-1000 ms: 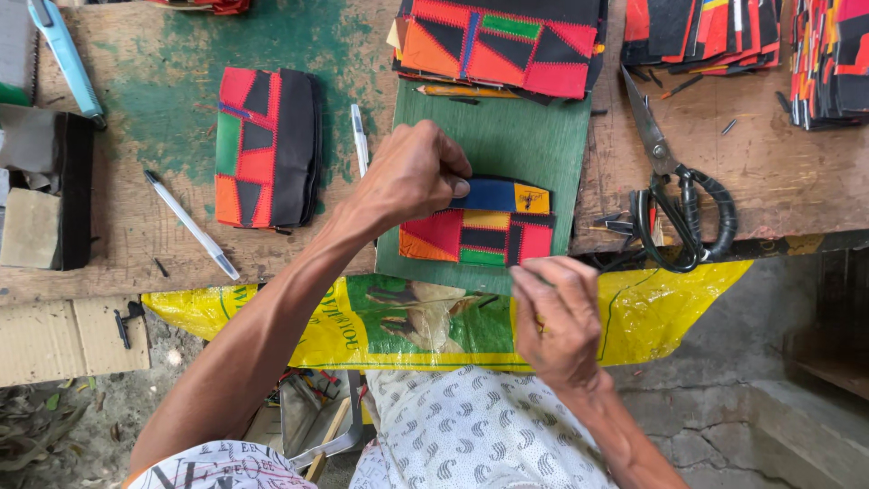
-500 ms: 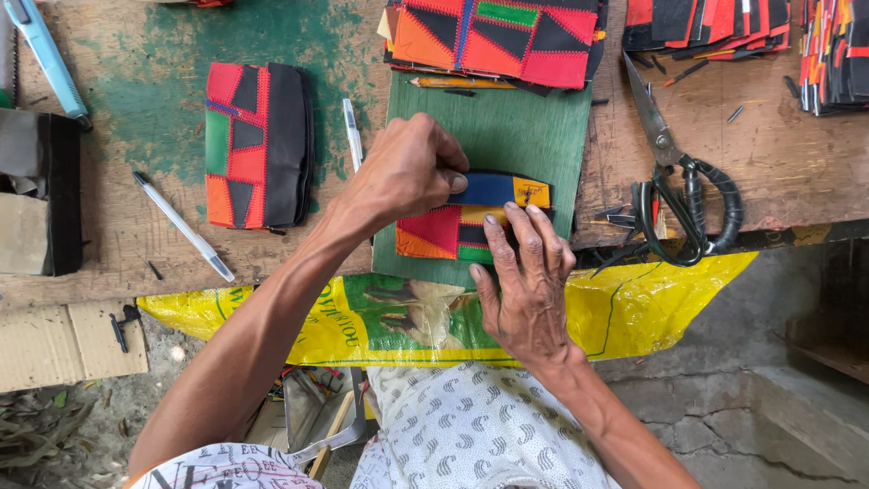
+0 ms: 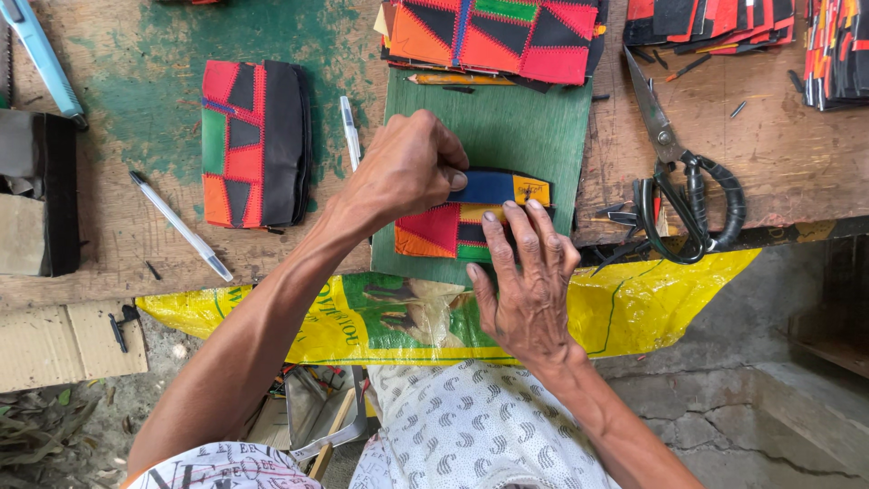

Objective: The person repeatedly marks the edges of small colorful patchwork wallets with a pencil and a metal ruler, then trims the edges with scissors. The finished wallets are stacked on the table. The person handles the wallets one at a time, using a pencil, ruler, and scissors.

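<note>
Together, left hand (image 3: 407, 172) fisted, right hand (image 3: 525, 281) flat on patchwork piece (image 3: 453, 226).

The patchwork piece (image 3: 471, 213) lies on the board (image 3: 525, 136), under both hands. Left of the board lie a pen (image 3: 349, 131) and a folded pouch (image 3: 255, 143); right, the scissors (image 3: 679, 181).

yellow-green printed sack (image 3: 625, 308) under bench edge

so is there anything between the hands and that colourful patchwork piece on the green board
Nothing visible. The right hand lies flat on the patchwork piece, and the left hand presses its top edge. The scissors lie off to the side.
</note>
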